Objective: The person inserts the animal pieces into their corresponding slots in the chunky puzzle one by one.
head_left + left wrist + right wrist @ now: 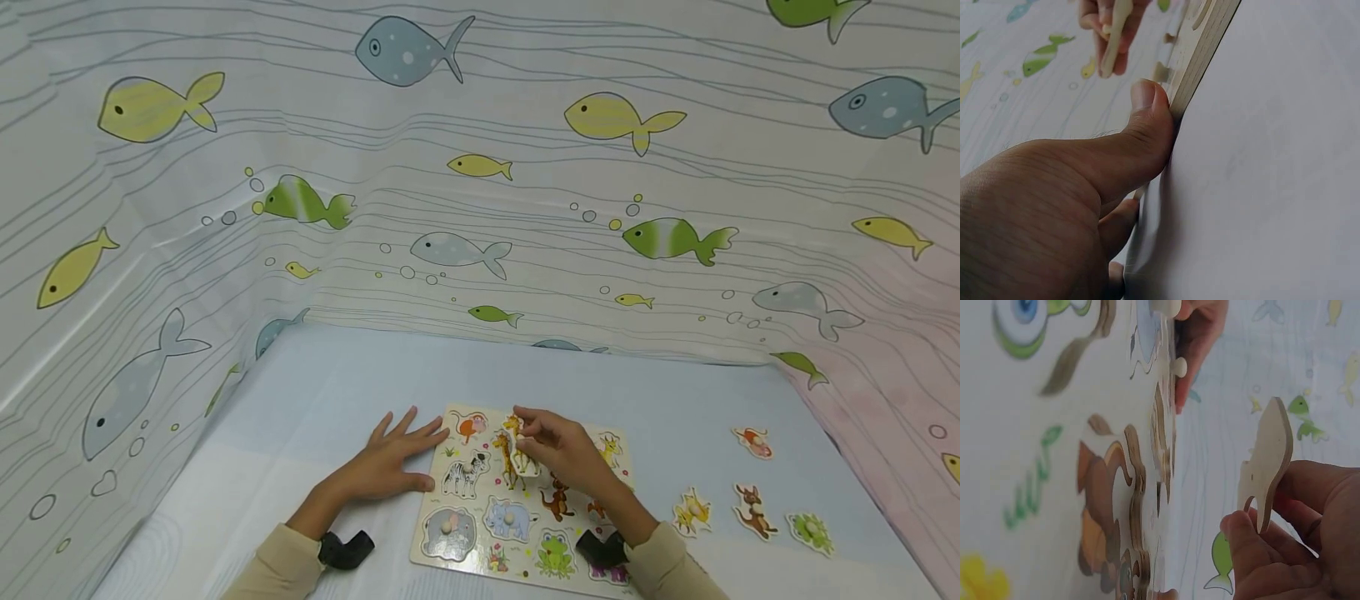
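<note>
My right hand (566, 454) pinches a giraffe puzzle piece (527, 467) by its face, above the printed giraffes on the wooden puzzle board (431, 504). In the right wrist view, the plain wooden back of the giraffe piece (1266, 456) shows, tilted and apart from the board. My left hand (386, 462) lies spread at the board's left side, fingertips and thumb at its edge. The left wrist view has the thumb (1144, 125) against that wooden edge. An elephant piece (448, 533) and a rhino piece (507, 518), both with knobs, sit in the board.
Right of the board lie loose pieces: a kangaroo (752, 512), a green piece (810, 532), a yellow animal (692, 512) and a reddish one (752, 443). Dark wrist devices (347, 550) show near both sleeves. A fish-patterned curtain (450, 200) stands behind the pale table (360, 367).
</note>
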`<state>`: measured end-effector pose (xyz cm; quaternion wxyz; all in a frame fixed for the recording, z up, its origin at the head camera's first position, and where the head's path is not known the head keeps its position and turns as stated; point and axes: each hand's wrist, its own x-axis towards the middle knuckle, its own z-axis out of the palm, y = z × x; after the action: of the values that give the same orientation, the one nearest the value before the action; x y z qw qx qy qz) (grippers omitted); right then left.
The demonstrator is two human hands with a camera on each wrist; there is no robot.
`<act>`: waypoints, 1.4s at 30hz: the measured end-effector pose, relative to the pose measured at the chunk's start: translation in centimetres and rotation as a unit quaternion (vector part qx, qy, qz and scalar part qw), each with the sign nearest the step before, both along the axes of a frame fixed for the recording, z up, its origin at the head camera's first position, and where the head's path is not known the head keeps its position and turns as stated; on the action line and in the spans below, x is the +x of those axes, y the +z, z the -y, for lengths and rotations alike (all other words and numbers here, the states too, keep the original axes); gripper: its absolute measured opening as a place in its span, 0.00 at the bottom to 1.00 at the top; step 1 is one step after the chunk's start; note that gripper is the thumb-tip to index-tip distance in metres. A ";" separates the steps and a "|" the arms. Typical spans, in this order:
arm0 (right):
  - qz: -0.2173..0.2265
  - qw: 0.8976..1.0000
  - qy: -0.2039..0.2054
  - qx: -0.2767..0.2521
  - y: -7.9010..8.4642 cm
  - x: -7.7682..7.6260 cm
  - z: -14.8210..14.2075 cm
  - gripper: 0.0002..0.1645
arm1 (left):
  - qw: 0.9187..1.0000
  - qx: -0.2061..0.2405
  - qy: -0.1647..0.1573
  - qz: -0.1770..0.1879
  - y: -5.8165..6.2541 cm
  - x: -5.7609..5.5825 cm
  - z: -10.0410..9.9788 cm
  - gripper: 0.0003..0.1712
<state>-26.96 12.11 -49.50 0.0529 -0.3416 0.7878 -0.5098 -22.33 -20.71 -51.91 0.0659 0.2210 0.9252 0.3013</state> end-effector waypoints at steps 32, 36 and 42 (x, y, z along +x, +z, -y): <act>-0.025 0.998 0.007 0.056 -2.1 -0.3 0.3 0.04 | 1.000 0.002 -0.007 -0.005 0.2 0.0 0.1 0.47; -0.025 0.998 0.005 0.062 -2.3 -0.4 0.3 0.04 | 1.000 0.000 -0.006 -0.003 0.1 -0.1 0.1 0.47; -0.022 0.997 -0.008 0.077 -2.5 -0.1 0.7 0.04 | 1.000 0.004 -0.007 -0.004 0.0 -0.1 0.1 0.47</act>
<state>-27.05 11.37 -51.99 0.0576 -0.3416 0.8282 -0.4405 -22.40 -20.86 -51.92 0.0636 0.2288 0.9227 0.3036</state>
